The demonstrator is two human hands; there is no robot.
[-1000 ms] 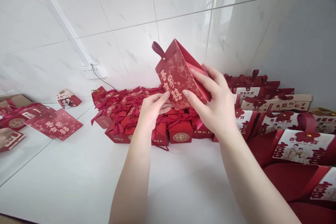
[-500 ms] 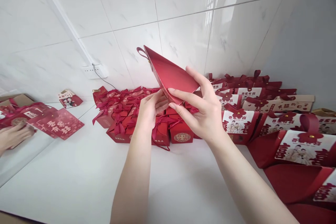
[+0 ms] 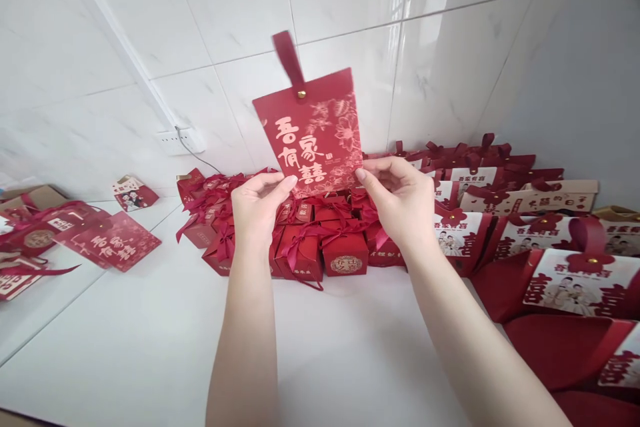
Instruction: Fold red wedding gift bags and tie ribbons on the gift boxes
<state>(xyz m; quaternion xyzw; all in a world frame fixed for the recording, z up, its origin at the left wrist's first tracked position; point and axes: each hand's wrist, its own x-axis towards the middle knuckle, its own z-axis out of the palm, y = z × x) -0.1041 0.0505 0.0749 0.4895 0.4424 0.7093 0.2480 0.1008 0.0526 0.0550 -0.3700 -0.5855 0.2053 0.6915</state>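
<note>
A red gift box point(image 3: 320, 120) with pale Chinese lettering, printed flowers and a ribbon loop on a gold stud is held up in front of the tiled wall, its front face towards me. My left hand point(image 3: 257, 207) pinches its lower left corner, thumb on the front. At the lower right edge my right hand point(image 3: 400, 197) grips it between thumb and fingers. Behind and below my hands stand several small red boxes point(image 3: 346, 253) tied with ribbon bows, partly hidden by my hands and the held box.
Rows of red handled gift boxes point(image 3: 575, 283) with white picture labels line the right side. Flat red printed pieces point(image 3: 120, 240) lie at left on the white table point(image 3: 150, 340), with a small picture box point(image 3: 134, 192) behind them. A wall socket point(image 3: 180, 141) has a cable.
The box has turned from showing its side to showing its lettered front upright. My hands have moved apart to its two lower sides. Another person's hand at left has left the view.
</note>
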